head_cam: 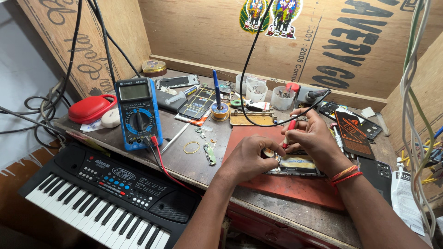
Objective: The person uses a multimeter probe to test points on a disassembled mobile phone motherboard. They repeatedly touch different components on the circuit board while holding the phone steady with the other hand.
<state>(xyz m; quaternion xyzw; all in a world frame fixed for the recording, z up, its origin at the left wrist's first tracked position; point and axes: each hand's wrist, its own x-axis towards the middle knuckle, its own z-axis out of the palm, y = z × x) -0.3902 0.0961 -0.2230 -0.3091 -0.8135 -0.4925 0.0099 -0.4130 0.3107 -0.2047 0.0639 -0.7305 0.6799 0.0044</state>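
Observation:
An opened phone (297,165) lies on a red mat (295,186) at the bench front. My right hand (314,138) grips a red-handled probe (289,134) with a black cable, its tip pointing down at the phone. My left hand (249,159) rests at the phone's left end, fingers closed on a small round part (268,152). Both hands touch above the phone.
A blue multimeter (137,113) leans at the left, its red lead running toward me. A black keyboard (106,193) sits below the bench. Solder spool (220,110), circuit boards (210,153), a rubber band (191,147), small cups (282,97) and phone covers (353,133) crowd the wooden bench.

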